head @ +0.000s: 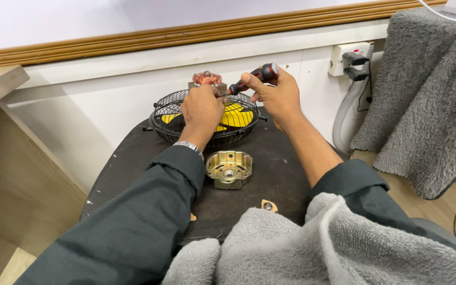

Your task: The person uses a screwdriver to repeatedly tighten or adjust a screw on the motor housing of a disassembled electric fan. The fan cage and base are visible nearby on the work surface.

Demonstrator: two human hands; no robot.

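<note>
My right grip (275,95) closed around the red-and-black screwdriver (253,78); my left grip (202,108) pressed on the copper-wound motor (207,79) atop the black wire fan guard (186,103), which sat on the dark surface (133,158) behind a metal motor housing (229,169)

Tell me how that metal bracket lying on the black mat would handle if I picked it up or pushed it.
The metal bracket looks like stamped, plated steel, so probably stiff and fairly heavy for its size. It lies flat and broad on the black mat, so it should slide, not roll or tip. Its shiny finish and cut edges suggest a slippery grip, perhaps sharp in places.
</note>
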